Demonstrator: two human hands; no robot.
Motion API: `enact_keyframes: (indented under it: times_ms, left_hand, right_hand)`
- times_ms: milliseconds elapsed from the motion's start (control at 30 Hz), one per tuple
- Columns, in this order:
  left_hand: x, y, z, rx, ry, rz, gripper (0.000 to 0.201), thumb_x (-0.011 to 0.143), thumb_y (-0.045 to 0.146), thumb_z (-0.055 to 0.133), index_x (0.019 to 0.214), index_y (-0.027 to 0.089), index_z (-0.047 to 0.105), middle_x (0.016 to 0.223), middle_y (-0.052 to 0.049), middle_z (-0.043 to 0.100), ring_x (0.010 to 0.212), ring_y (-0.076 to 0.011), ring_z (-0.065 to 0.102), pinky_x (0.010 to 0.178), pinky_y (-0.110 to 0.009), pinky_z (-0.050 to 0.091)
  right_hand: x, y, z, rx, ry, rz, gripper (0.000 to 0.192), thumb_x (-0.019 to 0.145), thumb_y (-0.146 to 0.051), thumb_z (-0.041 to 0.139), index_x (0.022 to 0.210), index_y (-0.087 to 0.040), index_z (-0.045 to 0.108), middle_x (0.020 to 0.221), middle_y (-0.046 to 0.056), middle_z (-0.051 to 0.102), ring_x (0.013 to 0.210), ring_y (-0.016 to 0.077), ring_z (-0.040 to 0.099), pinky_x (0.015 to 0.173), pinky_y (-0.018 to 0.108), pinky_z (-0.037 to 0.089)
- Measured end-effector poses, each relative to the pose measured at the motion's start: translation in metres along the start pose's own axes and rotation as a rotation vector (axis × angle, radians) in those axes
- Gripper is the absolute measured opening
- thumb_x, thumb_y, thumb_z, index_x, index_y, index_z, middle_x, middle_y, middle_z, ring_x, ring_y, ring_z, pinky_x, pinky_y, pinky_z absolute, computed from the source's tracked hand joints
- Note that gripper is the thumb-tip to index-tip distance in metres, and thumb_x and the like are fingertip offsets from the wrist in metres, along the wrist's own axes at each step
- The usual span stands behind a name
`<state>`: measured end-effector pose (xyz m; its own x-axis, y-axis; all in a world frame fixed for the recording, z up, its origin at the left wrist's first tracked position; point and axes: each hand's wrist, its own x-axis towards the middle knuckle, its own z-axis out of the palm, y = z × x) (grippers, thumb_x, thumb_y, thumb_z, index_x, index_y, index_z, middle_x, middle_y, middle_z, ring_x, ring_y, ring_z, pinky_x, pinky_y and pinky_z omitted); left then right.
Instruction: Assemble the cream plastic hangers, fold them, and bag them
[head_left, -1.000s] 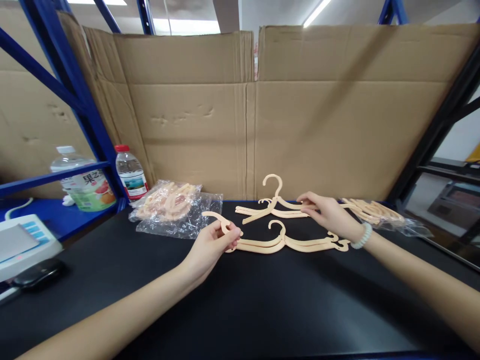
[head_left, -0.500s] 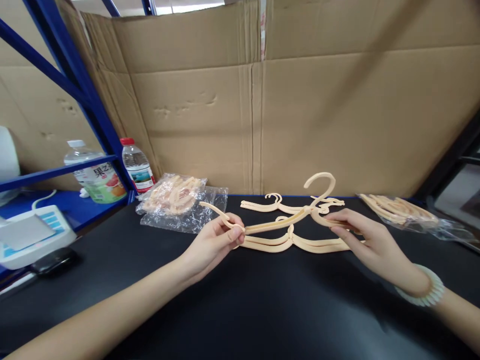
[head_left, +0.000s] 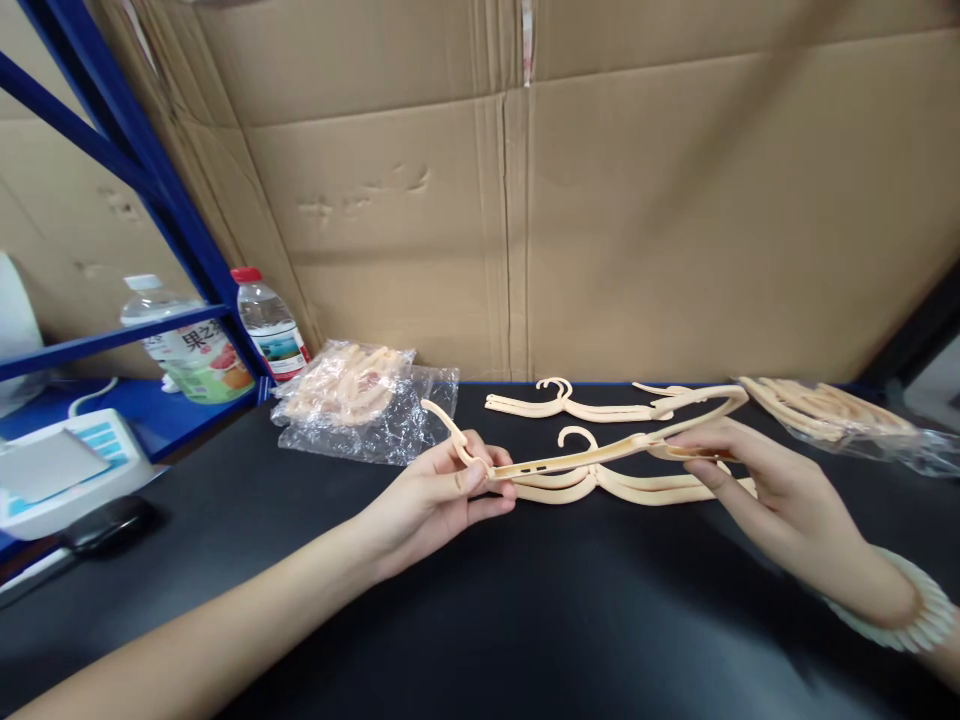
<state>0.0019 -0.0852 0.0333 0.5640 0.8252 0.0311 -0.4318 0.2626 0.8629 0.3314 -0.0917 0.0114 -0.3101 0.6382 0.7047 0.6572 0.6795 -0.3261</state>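
A beige plastic hanger [head_left: 570,460] is held off the table between both hands, its bar showing small slots near the left end. My left hand [head_left: 442,490] pinches that left end, and a short curved beige piece [head_left: 444,420] sticks up from the same fingers. Whether this piece is joined to the hanger is hidden by the fingers. My right hand [head_left: 780,490] grips the hanger's right part, just past the hook [head_left: 705,398], which tilts over toward the right. Directly behind, another beige hanger [head_left: 652,492] lies on the black table, partly covered by the held one.
Farther back lie more beige hangers [head_left: 600,410]. Clear bags of beige hanger parts rest at back left [head_left: 345,385] and back right [head_left: 832,410]. Bottles [head_left: 271,330], a white device with blue keys [head_left: 71,475] and a blue frame [head_left: 161,215] stand left. Cardboard [head_left: 390,240] walls the back.
The held hanger has turned, so its hook went from upright to leaning right and the slotted side shows. My right hand moved slightly right. The view has dipped a little.
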Motion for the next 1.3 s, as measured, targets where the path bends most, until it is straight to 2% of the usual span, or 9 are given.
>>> enact_keyframes:
  times_ms: [267, 400, 500, 667, 933, 1300]
  left_hand:
    - [0.000, -0.001, -0.001, -0.041, 0.043, -0.026, 0.017, 0.073, 0.018, 0.080, 0.076, 0.013, 0.063, 0.092, -0.004, 0.064, 0.080, -0.0137, 0.065, 0.080, -0.028, 0.054]
    - [0.000, -0.002, -0.001, -0.031, 0.121, -0.034, 0.024, 0.065, 0.019, 0.086, 0.072, 0.012, 0.064, 0.084, -0.004, 0.066, 0.074, -0.0132, 0.064, 0.076, -0.027, 0.053]
    - [0.000, -0.005, -0.003, -0.013, 0.174, -0.032, 0.023, 0.064, 0.018, 0.086, 0.070, 0.011, 0.064, 0.078, -0.004, 0.065, 0.069, -0.0120, 0.062, 0.072, -0.024, 0.051]
    - [0.000, -0.009, -0.005, 0.026, 0.196, -0.033, 0.024, 0.064, 0.021, 0.086, 0.067, 0.011, 0.064, 0.068, -0.003, 0.063, 0.065, -0.0115, 0.059, 0.067, -0.022, 0.048]
    - [0.000, -0.001, 0.006, -0.039, 0.252, -0.053, 0.028, 0.055, 0.018, 0.090, 0.066, 0.011, 0.066, 0.078, -0.004, 0.066, 0.069, -0.0134, 0.064, 0.074, -0.025, 0.053]
    - [-0.002, 0.000, 0.003, -0.054, 0.229, -0.043, 0.025, 0.058, 0.015, 0.087, 0.066, 0.011, 0.064, 0.079, -0.005, 0.066, 0.069, -0.0142, 0.064, 0.073, -0.026, 0.053]
  right_hand:
    - [-0.001, -0.001, 0.001, -0.009, 0.031, -0.024, 0.020, 0.092, -0.019, 0.054, 0.109, -0.028, 0.061, 0.102, 0.003, 0.066, 0.097, 0.0213, 0.062, 0.081, 0.033, 0.049]
    - [-0.001, -0.005, 0.002, -0.048, 0.068, -0.074, 0.020, 0.090, -0.016, 0.055, 0.107, -0.027, 0.061, 0.098, 0.002, 0.067, 0.091, 0.0207, 0.063, 0.077, 0.033, 0.048]
    - [-0.001, -0.010, 0.003, -0.057, 0.063, -0.101, 0.021, 0.090, -0.015, 0.055, 0.107, -0.026, 0.061, 0.097, 0.003, 0.068, 0.090, 0.0212, 0.063, 0.076, 0.035, 0.048]
    - [-0.002, -0.016, 0.005, -0.050, 0.078, -0.048, 0.019, 0.091, -0.020, 0.054, 0.107, -0.026, 0.062, 0.096, 0.003, 0.069, 0.088, 0.0227, 0.065, 0.077, 0.037, 0.048]
    - [0.000, -0.013, 0.004, -0.114, 0.126, -0.048, 0.015, 0.091, -0.020, 0.054, 0.103, -0.025, 0.062, 0.093, 0.003, 0.070, 0.087, 0.0229, 0.064, 0.081, 0.038, 0.046]
    - [0.001, -0.014, 0.004, -0.125, 0.156, -0.089, 0.017, 0.090, -0.017, 0.055, 0.102, -0.026, 0.061, 0.093, 0.004, 0.070, 0.089, 0.0241, 0.065, 0.084, 0.038, 0.046]
